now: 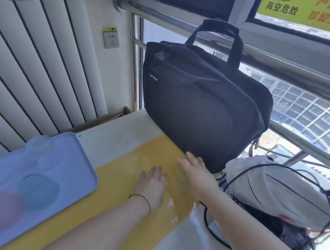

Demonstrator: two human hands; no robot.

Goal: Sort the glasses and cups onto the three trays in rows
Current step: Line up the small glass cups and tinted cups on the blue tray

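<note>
A faint clear glass (181, 173), little more than a smear, sits on the flat yellow tray (119, 179) in the middle of the frame, right against the thumb side of the right hand (196, 170). That hand's fingers reach out towards the foot of the bag, but the blur hides whether they have hold of the glass. The left hand (153, 181), with a thin gold bangle (143, 200) on its wrist, lies just left of the glass, fingers straight and spread low over the yellow tray, holding nothing. At lower left, a pale blue rectangular tray (73, 145) carries a round teal cup (38, 191), a red cup (1, 211) cut off by the frame edge, and some clear glasses (39, 145) that are hard to make out. A black fabric laptop bag (199, 107) stands behind the hands, marked "Lenovo". At upper left, the white wall socket (111, 39) has a yellow label reading "小心触电". The yellow window sign (304, 9) at upper right, partly cut off, reads "高空危险".
</note>
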